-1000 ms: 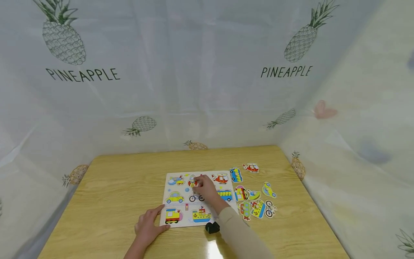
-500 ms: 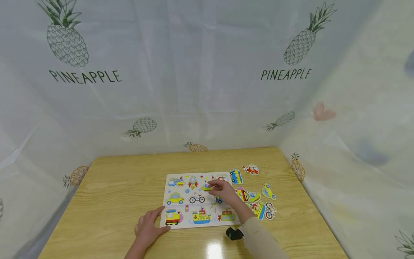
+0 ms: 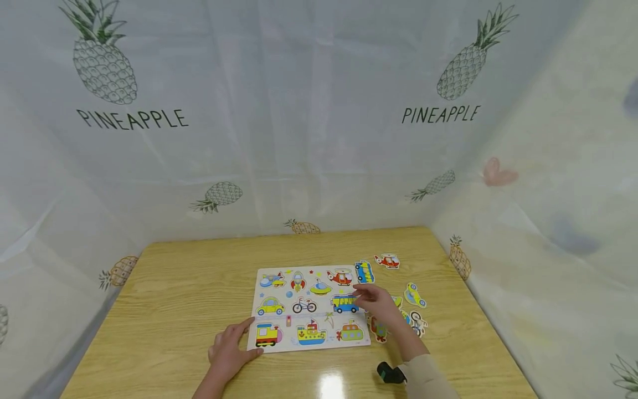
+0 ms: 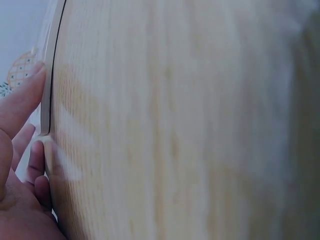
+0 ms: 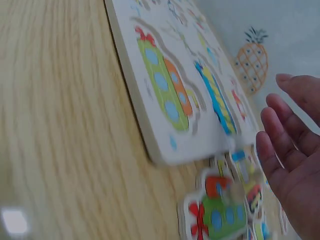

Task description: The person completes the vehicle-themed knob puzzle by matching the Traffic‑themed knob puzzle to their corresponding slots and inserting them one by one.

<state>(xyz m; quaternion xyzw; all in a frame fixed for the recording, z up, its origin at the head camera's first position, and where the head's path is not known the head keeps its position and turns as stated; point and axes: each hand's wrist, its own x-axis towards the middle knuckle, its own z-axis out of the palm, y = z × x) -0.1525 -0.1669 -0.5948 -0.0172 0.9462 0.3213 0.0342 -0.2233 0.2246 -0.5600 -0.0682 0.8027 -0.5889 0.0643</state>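
In the head view, a white wooden puzzle board with vehicle pictures lies on the table. My left hand rests at its lower left corner, thumb at the bottom edge and index finger at the left edge. The rocket piece and the airplane piece sit in the top row. My right hand hovers at the board's right side, over loose knobbed pieces, with nothing in its relaxed fingers. Below it in the right wrist view lies the submarine piece. Loose train, flying saucer and ship pieces are mostly hidden under this hand in the head view.
Right of the board lie a loose bus, helicopter, car and bicycle. The wooden table is backed by a pineapple-print curtain. A black device sits at my right wrist.
My right hand was at the rocket in the top row; it has come away from it and moved right across the board to the loose pieces. The left hand has stayed at the corner.
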